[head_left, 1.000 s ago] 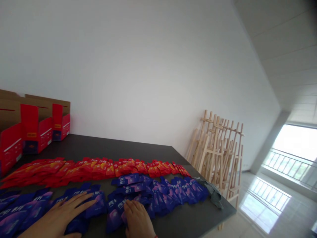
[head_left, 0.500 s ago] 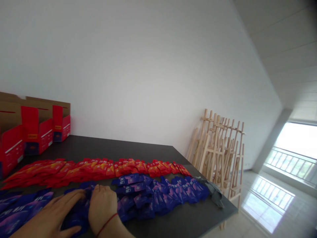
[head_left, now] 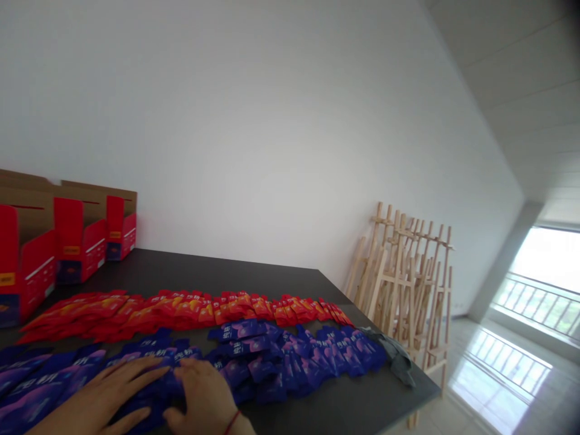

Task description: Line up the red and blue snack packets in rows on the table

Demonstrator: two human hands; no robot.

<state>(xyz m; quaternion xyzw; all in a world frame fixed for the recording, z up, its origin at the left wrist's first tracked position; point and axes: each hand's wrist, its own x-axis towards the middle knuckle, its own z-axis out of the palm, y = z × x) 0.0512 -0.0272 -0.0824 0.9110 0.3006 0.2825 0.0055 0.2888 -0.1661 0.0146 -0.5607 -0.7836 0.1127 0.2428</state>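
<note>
Blue-purple packets [head_left: 317, 356] lie in an overlapping row along the near part of the dark table [head_left: 217, 269]. Flat on the packets at the lower left rests my left hand [head_left: 111, 393], fingers spread. Just right of it, my right hand [head_left: 202, 393], with a red cord at the wrist, touches the same packets, its thumb apart from the fingers. Neither hand has a packet in its grasp. Behind the blue row runs a row of red-orange packets [head_left: 181, 308].
Open red boxes [head_left: 93, 244] with brown cardboard insides stand at the back left of the table. A grey cloth [head_left: 399, 362] hangs over the right edge. Wooden easels [head_left: 399, 284] lean by the white wall beyond it.
My right hand has opened and shifted a little right, with its thumb now showing. More blue packets show between and above my hands. The whole view has moved slightly.
</note>
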